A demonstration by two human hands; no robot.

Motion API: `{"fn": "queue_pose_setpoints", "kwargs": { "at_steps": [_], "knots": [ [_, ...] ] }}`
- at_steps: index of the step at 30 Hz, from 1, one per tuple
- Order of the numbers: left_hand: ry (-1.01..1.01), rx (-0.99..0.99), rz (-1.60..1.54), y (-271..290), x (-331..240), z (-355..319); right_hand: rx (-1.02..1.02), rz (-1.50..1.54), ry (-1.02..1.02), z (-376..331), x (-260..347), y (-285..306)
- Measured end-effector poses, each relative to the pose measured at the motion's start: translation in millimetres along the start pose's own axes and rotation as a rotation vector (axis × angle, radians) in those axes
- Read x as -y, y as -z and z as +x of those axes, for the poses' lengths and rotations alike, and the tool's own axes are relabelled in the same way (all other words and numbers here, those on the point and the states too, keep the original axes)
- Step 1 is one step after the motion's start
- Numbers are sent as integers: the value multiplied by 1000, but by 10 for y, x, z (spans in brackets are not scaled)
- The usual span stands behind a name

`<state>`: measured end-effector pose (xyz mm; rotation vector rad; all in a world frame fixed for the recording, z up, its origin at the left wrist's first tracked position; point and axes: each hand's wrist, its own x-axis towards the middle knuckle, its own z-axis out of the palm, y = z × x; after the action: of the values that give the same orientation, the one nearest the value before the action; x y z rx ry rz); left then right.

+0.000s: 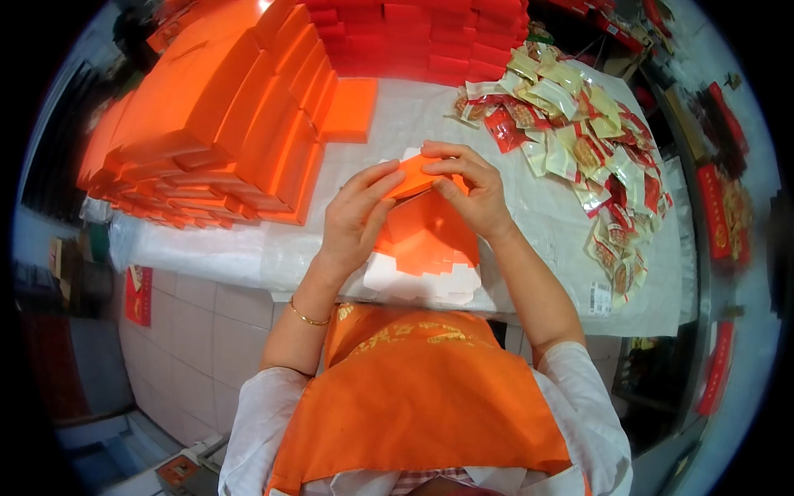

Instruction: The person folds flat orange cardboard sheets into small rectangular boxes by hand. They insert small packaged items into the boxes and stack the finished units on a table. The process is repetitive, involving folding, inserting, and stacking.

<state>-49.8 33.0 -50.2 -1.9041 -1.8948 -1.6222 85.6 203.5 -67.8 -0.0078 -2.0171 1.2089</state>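
Between my hands is a small orange cardboard box [416,175], raised over the table near its front edge. My left hand [359,207] grips its left end, thumb and fingers closed on the card. At the right end my right hand [473,186] pinches the box, with the fingers over the top and the thumb on the near side. Below lie flat orange carton blanks [432,231], some with their white side [413,281] showing, stacked by the table's front edge. The box's underside is hidden.
A tall stack of orange boxes [240,107] fills the left of the table, with one single orange box [349,112] beside it. Red boxes [405,41] are piled at the back. Sealed food packets [579,132] lie heaped on the right. White sheeting [513,223] covers the table.
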Motion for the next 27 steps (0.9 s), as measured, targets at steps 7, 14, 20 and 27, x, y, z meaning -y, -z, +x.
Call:
{"fn": "queue_pose_setpoints", "kwargs": {
  "at_steps": [7,14,20,27],
  "knots": [
    [-27,11,74,-53,-60,-26,6,44,0,1,-75,56],
    [-1,9,-35,-123,-52,-77,98,106,-38,-12,-76,147],
    [-124,-59,-2,-216,87,-144,136,130,-13,-3,-80,175],
    [-114,-67,14,-254,108,-153,126,16,33,9,-16,208]
  ]
}}
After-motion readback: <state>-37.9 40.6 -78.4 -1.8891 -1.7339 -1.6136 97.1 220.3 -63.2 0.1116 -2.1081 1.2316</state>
